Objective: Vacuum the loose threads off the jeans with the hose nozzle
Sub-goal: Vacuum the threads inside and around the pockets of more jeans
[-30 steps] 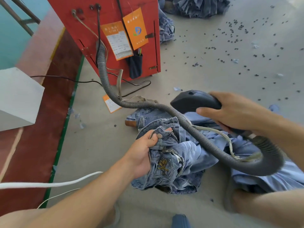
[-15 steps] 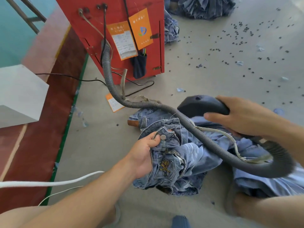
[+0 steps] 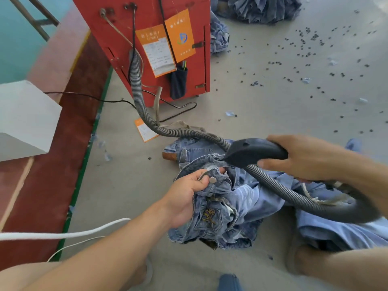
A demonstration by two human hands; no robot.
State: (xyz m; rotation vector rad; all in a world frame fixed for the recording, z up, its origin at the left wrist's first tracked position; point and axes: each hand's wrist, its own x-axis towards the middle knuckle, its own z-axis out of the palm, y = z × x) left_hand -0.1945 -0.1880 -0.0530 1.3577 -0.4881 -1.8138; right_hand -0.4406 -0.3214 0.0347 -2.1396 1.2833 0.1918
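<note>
Head view: the jeans (image 3: 222, 208) lie bunched on the grey floor (image 3: 262, 106) in front of me, waistband up, spreading into paler denim toward my right. My left hand (image 3: 184, 198) has its grip clenched on the waistband, thumb beside the metal button (image 3: 213, 180), lifting that edge off the heap. My right hand (image 3: 302, 158) is wrapped around the back of the black nozzle (image 3: 252, 152), whose front end sits just over the waistband, close to my left fingers; I cannot tell whether it touches the cloth. The ribbed grey hose (image 3: 142, 110) leaves a red cabinet (image 3: 147, 17) further ahead, crosses the jeans beneath the nozzle and loops round under my right forearm. Two orange cards (image 3: 165, 45) hang on the cabinet, a third card (image 3: 144, 131) lies on the floor beside the hose. Small dark bits (image 3: 310, 38) are scattered over the floor to the right, and another pile of denim (image 3: 258, 7) sits beyond the cabinet. A white cord (image 3: 63, 234) runs past my left arm.
</note>
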